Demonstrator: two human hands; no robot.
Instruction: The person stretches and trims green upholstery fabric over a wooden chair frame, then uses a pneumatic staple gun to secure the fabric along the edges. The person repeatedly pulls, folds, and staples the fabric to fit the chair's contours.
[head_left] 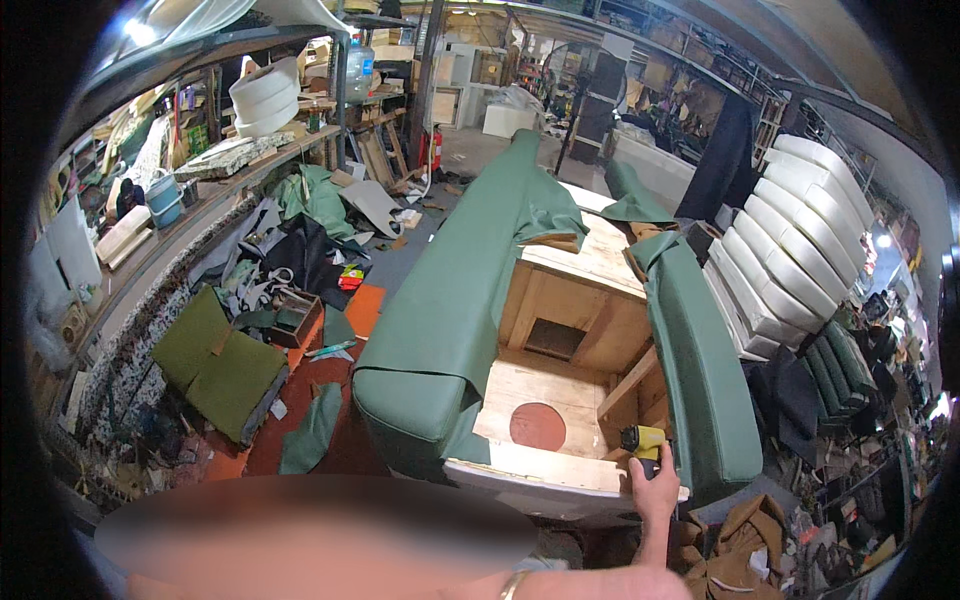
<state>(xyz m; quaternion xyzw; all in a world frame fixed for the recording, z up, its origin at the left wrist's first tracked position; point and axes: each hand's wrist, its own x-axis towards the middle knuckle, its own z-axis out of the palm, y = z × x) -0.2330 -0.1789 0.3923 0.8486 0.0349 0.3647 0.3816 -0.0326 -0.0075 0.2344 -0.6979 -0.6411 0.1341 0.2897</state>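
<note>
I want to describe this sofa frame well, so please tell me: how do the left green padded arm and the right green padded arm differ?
The left green arm looks wider and fuller; the right green arm looks narrower. The left green arm's cover hangs loose over the wooden frame near its front and far end; the right green arm's cover bunches only at its far end. The right hand, holding a yellow tool, is beside the right green arm, away from the left green arm. Both share green covering and run along the frame.
</note>
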